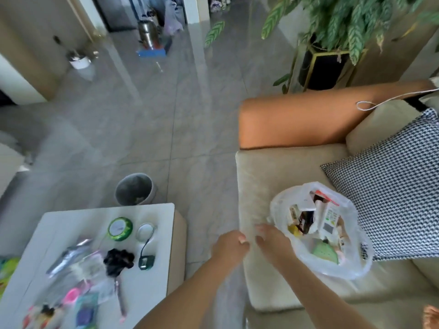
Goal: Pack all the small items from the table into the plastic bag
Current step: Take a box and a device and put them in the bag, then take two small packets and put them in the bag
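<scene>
The thin translucent plastic bag [332, 264] sits part-filled on the beige sofa cushion [256, 186]. Right hand [270, 241] pinches its near rim; left hand [231, 244], beside the bag, looks loosely curled, its grip unclear. The unsupported bag may slump and spill; many items remain on the white table [161, 262], left of the bag.

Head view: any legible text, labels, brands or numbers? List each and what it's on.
No text can be read in this frame.
White carton in the plastic bag: green print and a dark square patch, too blurred to read.
Green round tin on the table: pale label on the lid, too small to read.
Packets at the table's near end: motion-blurred, unreadable.
</scene>
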{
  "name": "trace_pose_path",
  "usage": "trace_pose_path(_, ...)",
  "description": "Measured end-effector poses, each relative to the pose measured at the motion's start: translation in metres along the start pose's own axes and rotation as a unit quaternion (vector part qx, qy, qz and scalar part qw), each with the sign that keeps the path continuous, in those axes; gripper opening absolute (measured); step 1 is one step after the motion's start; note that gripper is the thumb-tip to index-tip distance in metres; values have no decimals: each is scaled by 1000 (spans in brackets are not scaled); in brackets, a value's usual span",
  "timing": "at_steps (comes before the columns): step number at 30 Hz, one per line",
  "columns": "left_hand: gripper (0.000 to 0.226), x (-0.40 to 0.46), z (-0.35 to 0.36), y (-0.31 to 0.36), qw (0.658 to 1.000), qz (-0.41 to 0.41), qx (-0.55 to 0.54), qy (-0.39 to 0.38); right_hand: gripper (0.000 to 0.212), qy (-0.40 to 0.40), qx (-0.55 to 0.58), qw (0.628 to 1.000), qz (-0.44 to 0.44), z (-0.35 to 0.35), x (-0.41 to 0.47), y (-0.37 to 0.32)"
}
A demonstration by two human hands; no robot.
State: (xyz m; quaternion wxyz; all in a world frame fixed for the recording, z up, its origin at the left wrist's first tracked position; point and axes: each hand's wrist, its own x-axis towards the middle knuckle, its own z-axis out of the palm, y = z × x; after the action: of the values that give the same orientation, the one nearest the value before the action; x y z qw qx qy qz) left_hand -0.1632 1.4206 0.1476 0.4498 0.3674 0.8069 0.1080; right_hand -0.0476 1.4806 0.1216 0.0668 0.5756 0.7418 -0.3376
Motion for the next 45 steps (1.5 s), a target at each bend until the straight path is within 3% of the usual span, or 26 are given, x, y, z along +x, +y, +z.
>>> trace_pose_path(8,33,-66,-92,-138,997,-41,-26,68,32,-3,-78,989,-125,72,-54,-144)
trace_pose_path(15,31,-122,-141,-273,984,-101,-92,118,33,-61,-136,965,-215,165,-106,-243)
trace_pose_path(23,31,-162,-153,-402,945,-198,-209,156,31,-167,-227,910,-304,272,-139,-325)
trace_pose_path(29,30,-162,-140,-478,890,-306,-288,178,28,-227,-290,851,-373,350,-131,-360)
trace_pose_path(36,31,-122,-104,-554,838,-383,-345,182,28,-280,-349,808,-383,435,-84,-371)
trace_pose_path(39,33,-89,-85,-577,831,-380,-357,192,29,-286,-360,802,-382,466,-55,-372)
trace_pose_path(45,41,-18,-51,-616,850,-359,-315,223,29,-275,-336,809,-397,537,3,-366)
